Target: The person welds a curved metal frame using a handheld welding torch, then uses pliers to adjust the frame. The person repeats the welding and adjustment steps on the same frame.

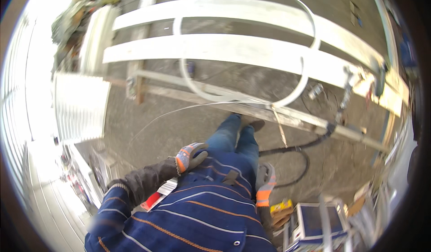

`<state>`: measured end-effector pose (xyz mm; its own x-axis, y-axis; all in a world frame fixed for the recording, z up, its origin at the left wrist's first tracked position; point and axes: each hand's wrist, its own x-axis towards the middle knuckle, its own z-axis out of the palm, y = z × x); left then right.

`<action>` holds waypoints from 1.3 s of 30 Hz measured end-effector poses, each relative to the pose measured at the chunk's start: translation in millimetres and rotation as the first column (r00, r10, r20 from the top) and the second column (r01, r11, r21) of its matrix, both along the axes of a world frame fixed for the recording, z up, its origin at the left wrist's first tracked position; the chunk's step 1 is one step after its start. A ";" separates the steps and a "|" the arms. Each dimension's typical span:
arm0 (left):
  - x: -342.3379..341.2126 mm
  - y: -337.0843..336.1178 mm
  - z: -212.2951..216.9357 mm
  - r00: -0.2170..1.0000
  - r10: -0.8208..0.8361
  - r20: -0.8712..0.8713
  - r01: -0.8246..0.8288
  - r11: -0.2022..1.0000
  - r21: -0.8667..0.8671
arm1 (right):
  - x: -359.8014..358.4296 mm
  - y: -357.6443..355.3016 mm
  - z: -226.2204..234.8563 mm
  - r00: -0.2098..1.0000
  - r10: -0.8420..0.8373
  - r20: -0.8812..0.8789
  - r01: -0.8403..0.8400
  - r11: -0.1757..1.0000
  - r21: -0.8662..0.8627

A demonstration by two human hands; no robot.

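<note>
My left hand [192, 156], in a grey and orange work glove, rests against the front of my striped navy jacket [211, 207]. Its fingers are loosely bent and apart, and I see nothing in them. Below that forearm, a white paper piece [169, 187] and a red-and-white item [153, 201] show against the jacket. My right hand [266, 180], gloved alike, hangs open beside my hip, its fingertips partly hidden. Ahead, beyond my feet, a large loop of thin white strip [183, 72] lies over two long white boards [242, 47].
Timber rails [206, 95] run under the boards. From the right, a black hose [310, 143] curves across the floor toward me. A dark green tool [381, 80] sits at the boards' right end. A blue-topped box [319, 220] stands lower right; a ribbed white panel [81, 108] is left.
</note>
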<state>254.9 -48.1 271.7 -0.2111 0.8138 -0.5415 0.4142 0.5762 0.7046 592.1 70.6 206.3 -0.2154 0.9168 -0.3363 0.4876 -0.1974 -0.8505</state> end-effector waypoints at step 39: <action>-34.6 16.5 3.1 0.297 0.050 0.954 -0.022 0.999 -0.046 | -267.9 -19.2 149.5 0.774 -0.094 -0.626 0.098 0.995 -0.028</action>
